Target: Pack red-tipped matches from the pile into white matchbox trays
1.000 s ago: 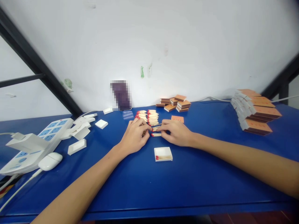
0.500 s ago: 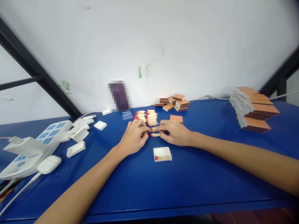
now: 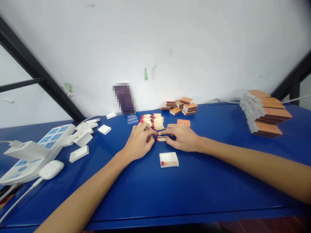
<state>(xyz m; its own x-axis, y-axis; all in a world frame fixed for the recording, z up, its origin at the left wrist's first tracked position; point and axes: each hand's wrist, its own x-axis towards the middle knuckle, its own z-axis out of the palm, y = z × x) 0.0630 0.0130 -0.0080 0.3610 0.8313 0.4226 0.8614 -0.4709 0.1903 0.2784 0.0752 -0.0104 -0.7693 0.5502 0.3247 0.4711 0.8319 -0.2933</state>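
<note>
Red-headed matchsticks (image 3: 158, 122) lie in two bunches side by side on the blue table, with a few more nearer me. My left hand (image 3: 139, 141) is curled at the head end of these nearer sticks, its index fingertip against them. From the other side, my right hand (image 3: 182, 138) has thumb and index fingertips closed at their plain ends. How many sticks are between the fingers is too small to tell. Just in front of the hands sits a white matchbox tray (image 3: 169, 157) with several matches along its near side. An orange matchbox cover (image 3: 184, 123) lies behind my right hand.
Orange matchboxes (image 3: 189, 106) are piled by the wall, and a larger stack (image 3: 267, 113) stands at the right. Empty white trays (image 3: 79, 153) lie at the left, beside a power strip (image 3: 48, 142) and a white earbud case (image 3: 51, 169). A pixelated dark object (image 3: 125, 98) leans on the wall.
Both hands stay at the matchsticks with only slight finger movement. The right index finger has shifted a little. The tray and boxes are unmoved.
</note>
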